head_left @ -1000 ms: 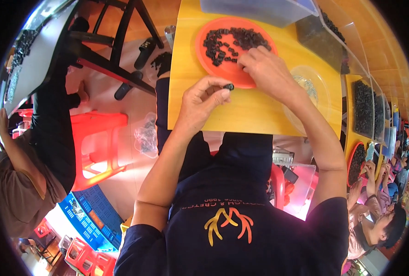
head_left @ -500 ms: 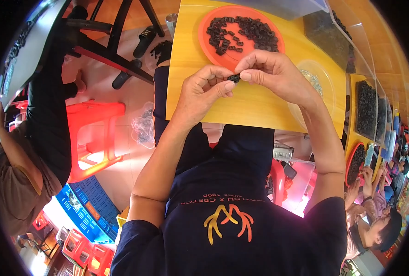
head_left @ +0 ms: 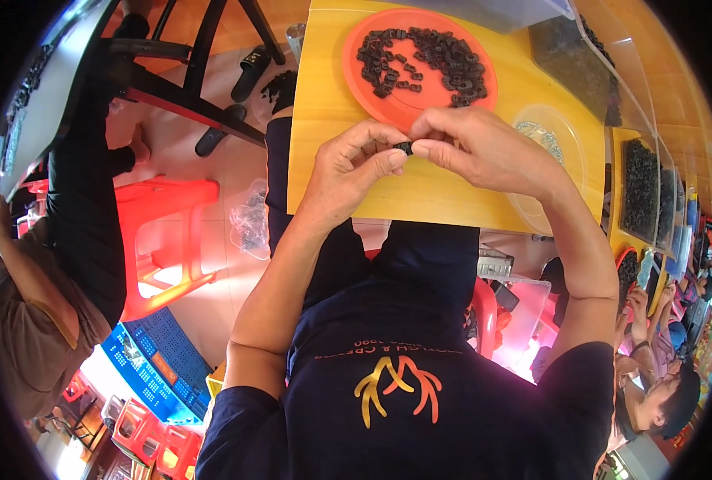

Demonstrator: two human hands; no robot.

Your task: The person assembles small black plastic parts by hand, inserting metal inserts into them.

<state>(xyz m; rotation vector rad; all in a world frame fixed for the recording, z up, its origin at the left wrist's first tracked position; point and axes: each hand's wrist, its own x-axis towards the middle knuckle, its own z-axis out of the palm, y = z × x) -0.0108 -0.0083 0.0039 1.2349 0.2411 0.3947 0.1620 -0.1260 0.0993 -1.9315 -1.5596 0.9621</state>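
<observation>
Between my two hands, over the near part of the yellow table (head_left: 420,196), is a small black plastic part (head_left: 405,148). My left hand (head_left: 354,162) pinches it from the left with thumb and fingertips. From the other side my right hand (head_left: 472,148) grips it the same way, its thumb tip against the piece. Fingers cover much of the part, so its exact shape is hidden. Just beyond my hands lies a round orange-red plate (head_left: 364,92) bearing many loose black parts (head_left: 460,72). By my right wrist is a clear shallow dish (head_left: 568,132) with small silvery pieces (head_left: 540,138).
A clear bin (head_left: 572,68) of dark parts stands at the table's far right, with another bin (head_left: 640,192) beyond it. Left are a red stool (head_left: 168,192), a blue crate (head_left: 160,364) and a seated person (head_left: 40,320). Other people (head_left: 652,392) work at the right.
Both hands have come slightly nearer to me with the black part still pinched between them. My right forearm and elbow have shifted a little to the right.
</observation>
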